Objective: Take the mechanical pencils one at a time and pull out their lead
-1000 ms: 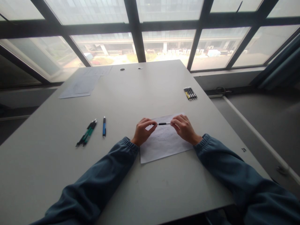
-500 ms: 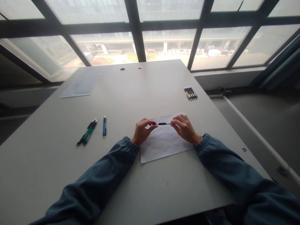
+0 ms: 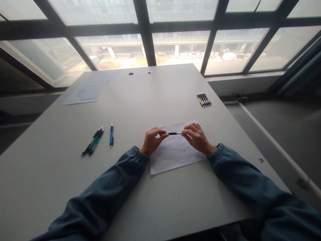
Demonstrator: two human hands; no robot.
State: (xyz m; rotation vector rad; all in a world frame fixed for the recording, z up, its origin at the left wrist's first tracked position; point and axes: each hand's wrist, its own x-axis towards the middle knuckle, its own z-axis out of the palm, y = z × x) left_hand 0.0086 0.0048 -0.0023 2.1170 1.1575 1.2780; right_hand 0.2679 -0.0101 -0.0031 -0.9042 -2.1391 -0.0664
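Note:
A slim pen [image 3: 173, 133], dark along its left half and white toward the right, lies level between my two hands. My left hand [image 3: 153, 140] pinches its dark end between thumb and fingers. At the white end, my right hand [image 3: 197, 137] grips it in the same way; both tips are hidden by the fingers. Below the hands is a white sheet of paper [image 3: 175, 160] with faint marks on it, set at a slight slant on the white table [image 3: 155, 197].
Left of my hands lie a blue pen [image 3: 111, 135] and a small bunch of green-and-black pens [image 3: 93, 142]. Several black pens [image 3: 204, 99], one partly yellow, sit in a row at the far right. More paper sheets [image 3: 85, 90] rest at the back left, near the windows.
My right hand has shifted very slightly left, and the pen sits a touch lower. My left hand keeps its place, and both still hold the pen.

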